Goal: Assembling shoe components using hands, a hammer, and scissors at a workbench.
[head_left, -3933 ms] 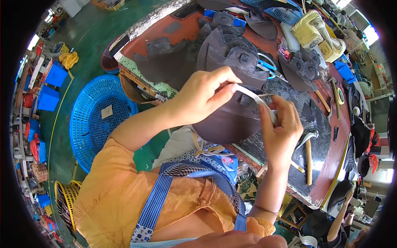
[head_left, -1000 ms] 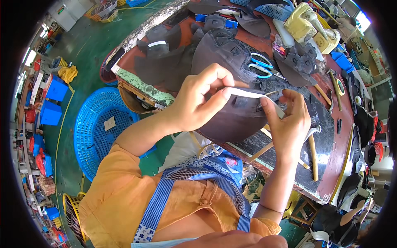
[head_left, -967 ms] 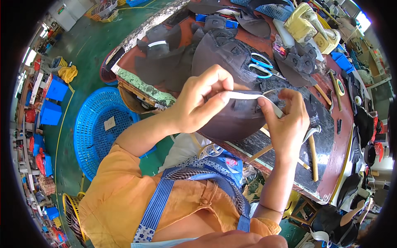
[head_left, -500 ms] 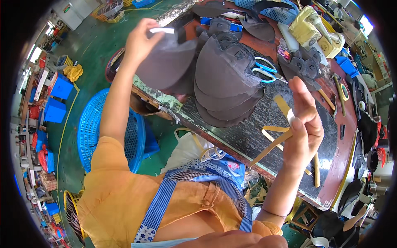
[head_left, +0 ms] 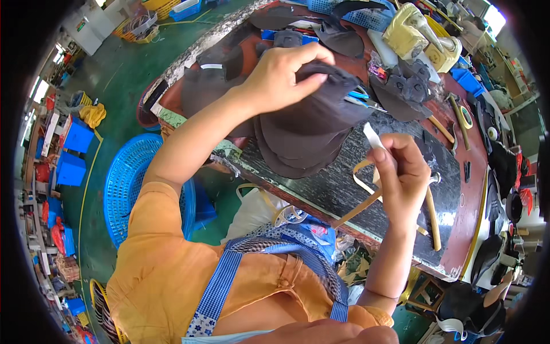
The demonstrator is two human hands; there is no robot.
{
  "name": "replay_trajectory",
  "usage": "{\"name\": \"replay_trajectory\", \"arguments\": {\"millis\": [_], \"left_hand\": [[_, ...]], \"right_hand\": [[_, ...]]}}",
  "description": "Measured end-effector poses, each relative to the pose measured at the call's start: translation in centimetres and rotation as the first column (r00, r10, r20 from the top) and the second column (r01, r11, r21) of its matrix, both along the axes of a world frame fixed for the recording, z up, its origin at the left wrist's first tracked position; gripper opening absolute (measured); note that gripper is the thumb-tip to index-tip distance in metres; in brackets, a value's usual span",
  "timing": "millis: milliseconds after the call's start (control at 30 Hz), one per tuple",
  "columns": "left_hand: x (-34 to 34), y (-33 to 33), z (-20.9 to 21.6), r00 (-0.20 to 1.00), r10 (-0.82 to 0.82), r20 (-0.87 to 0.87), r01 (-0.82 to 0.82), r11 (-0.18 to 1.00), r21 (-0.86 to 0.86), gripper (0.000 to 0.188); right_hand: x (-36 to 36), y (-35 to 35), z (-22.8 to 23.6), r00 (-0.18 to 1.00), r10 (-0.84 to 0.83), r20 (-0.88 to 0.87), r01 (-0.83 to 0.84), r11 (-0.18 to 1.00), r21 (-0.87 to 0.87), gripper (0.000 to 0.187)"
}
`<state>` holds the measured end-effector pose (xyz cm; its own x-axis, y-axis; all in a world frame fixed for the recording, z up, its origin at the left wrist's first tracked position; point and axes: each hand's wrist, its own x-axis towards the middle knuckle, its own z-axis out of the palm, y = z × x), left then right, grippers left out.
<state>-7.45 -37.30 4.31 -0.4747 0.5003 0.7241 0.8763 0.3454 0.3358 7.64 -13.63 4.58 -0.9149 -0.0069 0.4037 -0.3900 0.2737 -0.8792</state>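
Note:
My left hand reaches across the table, with thumb and fingers closed on the upper edge of a dark brown curved sheet piece. That piece is raised over a stack of similar curved pieces. Blue-handled scissors lie partly under it. Over the table's near side, my right hand pinches a tan tape strip whose white end sticks up past the fingertips. Left of the stack lies another dark piece, with a short white strip at its top edge.
A hammer rests at the table's near right. Beyond are more dark pieces, a tape roll and a yellow-wrapped machine part. A blue basket stands on the green floor left of the table edge.
My left hand has let go of the piece at the left and moved right, taking hold of the stack's top piece. My right hand has dropped slightly with the tape.

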Motion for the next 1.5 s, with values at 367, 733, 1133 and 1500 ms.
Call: {"name": "replay_trajectory", "arguments": {"millis": [367, 733, 1133, 1500], "left_hand": [[8.8, 1.1, 3.0, 0.893, -0.201, 0.402, 0.177, 0.979, 0.098, 0.026], [9.0, 0.3, 0.8, 0.948, -0.1, 0.304, 0.044, 0.982, 0.184, 0.011], [10.7, 0.0, -0.8, 0.786, -0.413, 0.46, 0.191, 0.87, 0.455, 0.019], [0.8, -10.9, -1.2, 0.802, 0.548, -0.237, -0.571, 0.82, -0.035, 0.043]], "right_hand": [[-0.7, -2.6, 1.6, 0.972, -0.072, -0.224, 0.129, 0.959, 0.251, 0.008], [0.5, -1.4, 0.3, 0.905, -0.325, -0.272, 0.41, 0.836, 0.365, 0.033], [-0.8, -2.0, -0.6, 0.955, -0.15, -0.256, 0.245, 0.885, 0.395, 0.025], [0.7, 1.1, -0.6, 0.982, 0.091, -0.168, -0.128, 0.965, -0.23, 0.014]]}}
